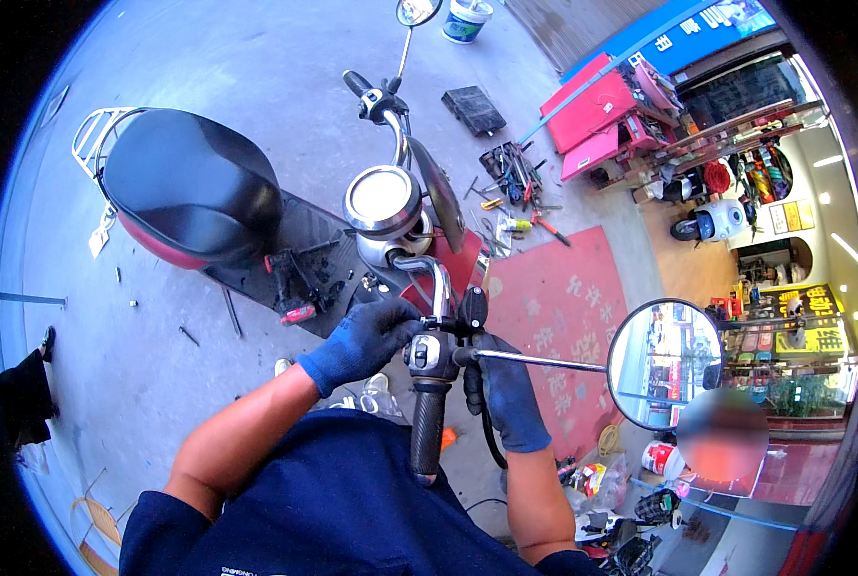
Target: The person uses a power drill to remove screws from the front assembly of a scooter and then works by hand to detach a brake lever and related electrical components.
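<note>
A red and black scooter with a black seat (193, 182) stands before me, its handlebar (438, 288) bent toward me. My left hand (362, 341), in a blue work glove, is closed with its fingertips at the left side of the switch housing (432, 355). On the other side, my right hand (512, 394), gloved alike, has its fingers curled in beside the housing, under the mirror stem (544, 360). What either hand pinches is hidden. Below the housing is the black grip (430, 427), with neither hand on it. The round mirror (666, 365) extends to the right.
A red and black power drill (292, 288) lies on the footboard. Hand tools (513, 178) are heaped on the floor near a black case (474, 110) and a red tool chest (592, 115). A red mat (582, 298) lies beyond the handlebar. Bags and parts (602, 490) crowd the lower right.
</note>
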Motion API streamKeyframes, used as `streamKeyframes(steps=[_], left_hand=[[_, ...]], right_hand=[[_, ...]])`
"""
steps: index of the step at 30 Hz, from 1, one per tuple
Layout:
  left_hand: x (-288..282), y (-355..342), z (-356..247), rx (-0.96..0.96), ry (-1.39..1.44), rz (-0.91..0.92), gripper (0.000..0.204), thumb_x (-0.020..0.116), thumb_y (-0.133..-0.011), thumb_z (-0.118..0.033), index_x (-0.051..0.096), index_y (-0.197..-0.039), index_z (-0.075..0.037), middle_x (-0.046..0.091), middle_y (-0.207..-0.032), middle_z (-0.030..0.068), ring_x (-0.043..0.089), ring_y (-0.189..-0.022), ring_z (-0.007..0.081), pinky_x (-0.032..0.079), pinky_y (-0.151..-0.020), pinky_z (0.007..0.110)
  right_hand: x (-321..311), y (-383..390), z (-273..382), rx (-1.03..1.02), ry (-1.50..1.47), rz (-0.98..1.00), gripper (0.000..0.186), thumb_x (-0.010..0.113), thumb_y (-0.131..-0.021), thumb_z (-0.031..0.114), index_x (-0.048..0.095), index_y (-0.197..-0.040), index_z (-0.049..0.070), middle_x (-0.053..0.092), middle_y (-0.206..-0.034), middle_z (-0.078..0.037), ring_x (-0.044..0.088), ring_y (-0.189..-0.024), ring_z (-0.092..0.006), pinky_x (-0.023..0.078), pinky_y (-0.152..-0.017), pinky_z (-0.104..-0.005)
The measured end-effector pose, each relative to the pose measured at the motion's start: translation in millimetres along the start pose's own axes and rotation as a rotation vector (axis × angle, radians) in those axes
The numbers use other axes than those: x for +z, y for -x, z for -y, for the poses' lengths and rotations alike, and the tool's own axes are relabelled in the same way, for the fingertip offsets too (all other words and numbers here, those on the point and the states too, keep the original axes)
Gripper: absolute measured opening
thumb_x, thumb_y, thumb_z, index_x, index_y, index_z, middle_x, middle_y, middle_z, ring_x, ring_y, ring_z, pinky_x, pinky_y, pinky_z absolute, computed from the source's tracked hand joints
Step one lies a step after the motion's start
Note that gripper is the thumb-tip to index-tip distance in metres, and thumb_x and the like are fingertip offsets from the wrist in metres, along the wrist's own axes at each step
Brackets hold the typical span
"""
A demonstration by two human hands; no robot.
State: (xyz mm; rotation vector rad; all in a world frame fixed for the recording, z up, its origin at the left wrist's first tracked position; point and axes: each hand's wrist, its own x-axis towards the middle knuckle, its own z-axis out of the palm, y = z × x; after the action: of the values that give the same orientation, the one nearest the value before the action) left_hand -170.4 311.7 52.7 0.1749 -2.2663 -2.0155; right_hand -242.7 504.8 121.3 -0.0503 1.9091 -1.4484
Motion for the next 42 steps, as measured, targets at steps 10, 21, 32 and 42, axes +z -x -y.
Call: streamKeyframes(steps=[10, 21, 32, 42], left_hand=[[-6, 0, 1, -0.137, 0.071, 0.087, 0.021, 0.054, -0.093, -0.023, 0.062, -0.102, -0.005, 0.055, -0.070, 0.0009, 0.050, -0.060, 0.0094, 0.043, -0.054, 0.028], [-21, -5, -30, -0.159, -0.101, 0.241, 0.022, 0.055, -0.091, -0.016, 0.060, -0.105, 0.001, 0.065, -0.092, 0.0194, 0.064, -0.085, 0.0226, 0.048, -0.075, 0.035], [-15, -6, -27, -0.675, 0.488, 0.171, 0.019, 0.058, -0.091, -0.022, 0.060, -0.089, -0.003, 0.055, -0.074, -0.0012, 0.045, -0.064, 0.0044, 0.038, -0.056, 0.020], [-5, -4, -39, -0.741, 0.688, 0.053, 0.021, 0.056, -0.091, -0.031, 0.058, -0.088, -0.010, 0.051, -0.071, -0.0023, 0.045, -0.058, 0.0040, 0.033, -0.047, 0.019]], right_hand=[[1, -1, 3, 0.013, 0.093, -0.031, 0.036, 0.046, -0.095, 0.034, 0.058, -0.080, 0.004, 0.046, -0.051, -0.003, 0.038, -0.036, -0.0092, 0.030, -0.035, -0.0236], [0, 8, 7, 0.023, -0.018, 0.046, 0.020, 0.058, -0.091, 0.020, 0.054, -0.095, 0.001, 0.051, -0.065, -0.001, 0.042, -0.044, -0.0051, 0.033, -0.038, -0.0220], [-4, 6, 5, -0.223, 0.457, 0.132, 0.034, 0.060, -0.080, 0.004, 0.048, -0.110, -0.007, 0.053, -0.089, -0.018, 0.054, -0.064, -0.0228, 0.046, -0.054, -0.0339], [-6, 3, -6, -0.276, 0.436, 0.075, 0.021, 0.054, -0.093, 0.019, 0.052, -0.093, -0.001, 0.052, -0.070, -0.004, 0.045, -0.046, -0.0060, 0.035, -0.040, -0.0230]])
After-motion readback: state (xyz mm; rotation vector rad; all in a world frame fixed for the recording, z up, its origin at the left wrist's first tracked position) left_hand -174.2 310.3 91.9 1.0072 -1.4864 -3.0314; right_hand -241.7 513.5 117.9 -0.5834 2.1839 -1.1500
